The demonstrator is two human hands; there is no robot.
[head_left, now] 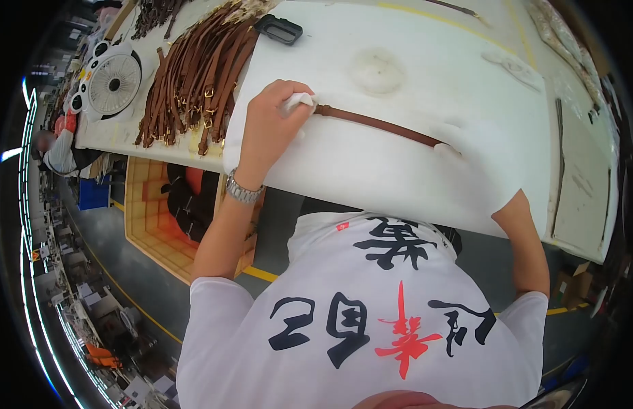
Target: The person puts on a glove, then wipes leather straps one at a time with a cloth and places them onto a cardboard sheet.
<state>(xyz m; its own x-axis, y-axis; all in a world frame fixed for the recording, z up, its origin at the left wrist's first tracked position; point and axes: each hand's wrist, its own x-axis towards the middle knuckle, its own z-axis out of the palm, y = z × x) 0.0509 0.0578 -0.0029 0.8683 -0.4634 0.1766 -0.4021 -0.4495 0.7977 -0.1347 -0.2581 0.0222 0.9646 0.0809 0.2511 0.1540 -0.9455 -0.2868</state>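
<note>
A narrow brown leather strap (381,125) stretches across the white sheet (316,160) between my two hands. My left hand (279,109), bare and with a metal watch on the wrist, is closed on a crumpled white cloth (299,101). The cloth meets the strap's left end, beside a small loop or keeper. At the other end, my right hand (466,157) wears a white glove that blends into the sheet. Its fingers close on the strap's right tip, which they partly hide.
Many brown buckled straps (194,75) lie heaped at the left. Beside them stands a white fan (114,83). A black tray (279,29) rests at the sheet's upper left edge. Below the table is a yellow crate (142,204) with dark items. A person (61,150) is far left.
</note>
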